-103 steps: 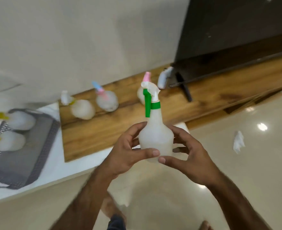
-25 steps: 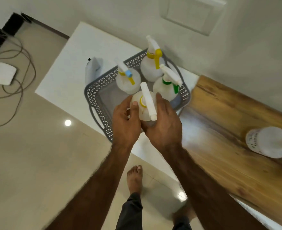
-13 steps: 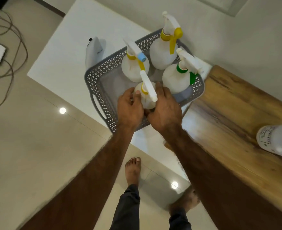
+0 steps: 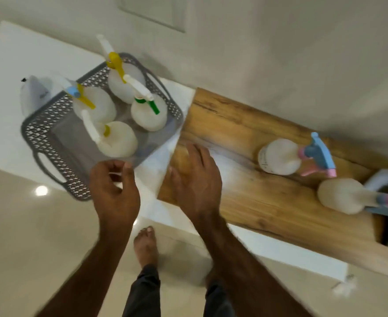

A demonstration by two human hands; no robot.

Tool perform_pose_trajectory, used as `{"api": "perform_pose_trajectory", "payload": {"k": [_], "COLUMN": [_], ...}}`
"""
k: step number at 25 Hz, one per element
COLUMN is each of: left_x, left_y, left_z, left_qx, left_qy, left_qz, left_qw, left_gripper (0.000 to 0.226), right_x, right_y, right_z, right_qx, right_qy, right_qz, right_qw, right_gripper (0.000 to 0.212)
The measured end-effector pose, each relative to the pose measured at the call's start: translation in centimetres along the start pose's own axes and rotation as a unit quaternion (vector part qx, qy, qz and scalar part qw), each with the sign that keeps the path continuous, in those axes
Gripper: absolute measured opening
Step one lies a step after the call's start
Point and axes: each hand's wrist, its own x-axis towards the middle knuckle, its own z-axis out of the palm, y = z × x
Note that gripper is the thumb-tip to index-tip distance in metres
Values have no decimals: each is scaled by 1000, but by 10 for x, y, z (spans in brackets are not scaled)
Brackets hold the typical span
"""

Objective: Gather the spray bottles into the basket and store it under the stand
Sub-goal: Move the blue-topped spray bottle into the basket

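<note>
White and low, the surface runs along a pale wall, with a wooden stand lying over its right part. On the white part sits a grey basket with pierced walls and a loop handle on its near side. Four spray bottles stand upright inside it: one with a yellow trigger at the back, one with a blue nozzle to the left, one with a green trigger to the right, and one with a yellow collar nearest the front. A small white object sits just outside the basket's far left wall; blur hides what it is. Two more spray bottles stand on the wood, one with a blue and pink head, another beyond it to the right.

Both hands are empty. The left hand hovers at the basket's near corner, fingers loosely curled. The right hand is spread flat over the near left end of the wood, possibly touching it.
</note>
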Motion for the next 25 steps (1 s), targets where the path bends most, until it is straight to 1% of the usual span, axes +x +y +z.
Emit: {"api": "perform_pose_trajectory", "payload": {"k": [2,3,6,8,9,11,12,15,17,19,25], "left_x": [-37,-52,-78,-87,-89,-93,-93,-94,-95,-96,-94], "left_y": [19,26,46,60,69,81,85,88,88,84,83], "left_z": [24,41,103,141,156,187,201,233,242,247,239], "left_qx": [-6,0,34,42,39,27,14,-45,-52,-55,-81], "left_qy": [-73,-111,-220,-271,-292,-330,-341,-375,-379,-370,-377], "left_qz": [0,1,42,66,68,58,45,11,13,18,23], "left_qw": [997,994,974,959,953,942,939,926,924,927,922], "left_gripper": [7,7,12,21,26,35,39,47,49,48,48], "right_x": [-19,-27,-45,-51,-51,-43,-36,-9,6,18,25], "right_y": [42,64,125,158,171,197,207,228,233,236,227], "right_z": [-20,-30,-57,-72,-77,-85,-88,-92,-93,-90,-88], "right_qx": [13,19,18,23,28,34,43,118,150,155,131], "right_qy": [37,56,95,114,120,126,121,78,57,51,69], "right_qz": [62,92,165,200,214,233,231,203,181,165,151], "right_qw": [997,994,982,973,969,964,964,969,970,973,977], "right_gripper": [57,57,56,54,55,65,72,96,104,102,86]}}
